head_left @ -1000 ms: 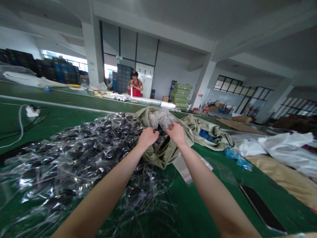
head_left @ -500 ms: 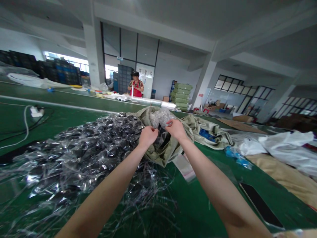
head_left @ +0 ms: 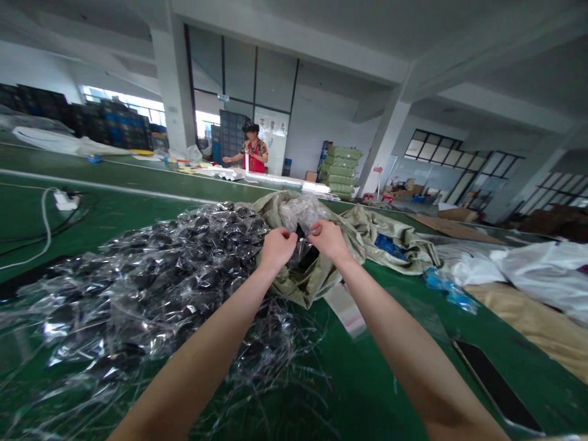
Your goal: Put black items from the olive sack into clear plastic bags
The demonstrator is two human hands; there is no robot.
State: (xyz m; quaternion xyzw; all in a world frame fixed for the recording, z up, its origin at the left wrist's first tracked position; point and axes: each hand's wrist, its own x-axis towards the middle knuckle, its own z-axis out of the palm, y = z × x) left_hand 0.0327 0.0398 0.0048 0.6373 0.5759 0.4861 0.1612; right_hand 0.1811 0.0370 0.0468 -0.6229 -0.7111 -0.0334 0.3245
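Observation:
My left hand and my right hand are over the mouth of an olive fabric sack, fingers pinched and a small gap apart. Between them is a clear plastic bag with a dark item in it, gripped by the fingertips of both hands. Crumpled clear plastic bulges from the sack behind my hands. Left of the sack spreads a large heap of dark round items in clear wrappers.
A phone lies at the right, near clear plastic sleeves. Another olive sack and white bags are farther right. A white plug with cables is at the left. Across the table stands a person.
My hands have drawn slightly closer together, with the dark item now showing between them. The person across the table has stretched one arm out sideways.

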